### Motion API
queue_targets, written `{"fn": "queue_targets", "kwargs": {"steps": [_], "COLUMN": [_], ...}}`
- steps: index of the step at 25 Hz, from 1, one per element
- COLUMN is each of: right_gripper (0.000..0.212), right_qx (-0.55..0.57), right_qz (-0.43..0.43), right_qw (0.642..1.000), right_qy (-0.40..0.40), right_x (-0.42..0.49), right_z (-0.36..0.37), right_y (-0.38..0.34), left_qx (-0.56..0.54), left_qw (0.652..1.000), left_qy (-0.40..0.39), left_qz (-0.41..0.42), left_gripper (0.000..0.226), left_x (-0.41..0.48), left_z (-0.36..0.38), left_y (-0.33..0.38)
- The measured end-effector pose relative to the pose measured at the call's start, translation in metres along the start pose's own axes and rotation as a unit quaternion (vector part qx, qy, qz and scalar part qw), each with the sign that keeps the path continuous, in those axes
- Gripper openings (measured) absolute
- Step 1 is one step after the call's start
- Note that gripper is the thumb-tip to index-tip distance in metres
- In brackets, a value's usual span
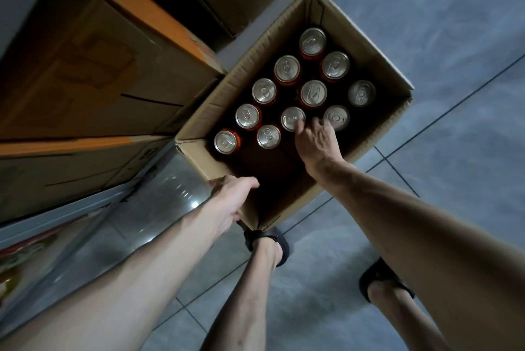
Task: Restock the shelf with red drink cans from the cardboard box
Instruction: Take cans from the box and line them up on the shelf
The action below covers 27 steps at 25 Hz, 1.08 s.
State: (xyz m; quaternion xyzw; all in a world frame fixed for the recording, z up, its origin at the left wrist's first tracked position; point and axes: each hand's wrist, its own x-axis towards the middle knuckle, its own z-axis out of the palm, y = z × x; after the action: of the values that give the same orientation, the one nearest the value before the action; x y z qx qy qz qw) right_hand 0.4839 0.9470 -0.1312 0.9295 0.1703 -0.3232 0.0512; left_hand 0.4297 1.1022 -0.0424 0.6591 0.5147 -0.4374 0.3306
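Eleven red drink cans (313, 93) stand upright in the open cardboard box (366, 46) on the tiled floor (454, 24), silver tops facing the camera, their long axes running straight down into the box. The right hand (318, 142) is the nearer one by far: it has reached inside, and its fingertips (299, 125) touch the near edge of the middle can (292, 118) in the row closest to it, with another can (337, 117) just beside the hand on its far side. That grip is spread and not closed on anything; the fingers rest on or at the lid, not around the body. The left hand (231, 197) is clamped on the box's near rim, thumb inside and fingers hidden outside, apparently steadying it. So the can lies directly ahead of and slightly below the right fingertips, and since it stands vertical, the likely need is to drop the fingers down past the lid and close around the sides, then lift straight up. Neighbouring cans crowd it, leaving little room for fingers. Stacked cartons (93, 72) sit to the left; the shelf itself is not clearly visible.
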Motion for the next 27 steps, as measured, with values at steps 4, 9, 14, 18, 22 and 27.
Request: {"fn": "queue_targets", "kwargs": {"steps": [4,9,14,18,22,27], "right_gripper": [0.071,0.06,0.043,0.037,0.022,0.026], "right_qx": [0.033,0.273,0.613,0.708,0.728,0.775], "right_qz": [-0.013,0.047,0.093,0.024,-0.032,-0.046], "right_qw": [0.999,0.959,0.785,0.705,0.684,0.63], "right_qy": [0.023,0.057,0.006,0.014,0.04,0.026], "right_x": [-0.003,-0.042,-0.105,-0.164,-0.228,-0.32], "right_z": [-0.006,-0.052,-0.144,-0.249,-0.351,-0.48], "right_y": [0.007,0.041,0.093,0.124,0.143,0.137], "left_qx": [0.006,0.054,0.196,0.188,0.115,0.107], "left_qw": [1.0,0.995,0.912,0.86,0.885,0.876], "left_qy": [-0.02,0.041,0.007,0.016,-0.096,-0.258], "left_qz": [-0.009,0.069,0.359,0.474,0.441,0.393], "left_gripper": [0.059,0.071,0.108,0.09,0.074,0.046], "left_x": [-0.003,-0.031,-0.111,-0.206,-0.325,-0.487], "left_z": [-0.003,-0.007,-0.018,-0.055,-0.115,-0.183], "left_y": [0.002,0.011,0.064,0.115,0.148,0.158]}}
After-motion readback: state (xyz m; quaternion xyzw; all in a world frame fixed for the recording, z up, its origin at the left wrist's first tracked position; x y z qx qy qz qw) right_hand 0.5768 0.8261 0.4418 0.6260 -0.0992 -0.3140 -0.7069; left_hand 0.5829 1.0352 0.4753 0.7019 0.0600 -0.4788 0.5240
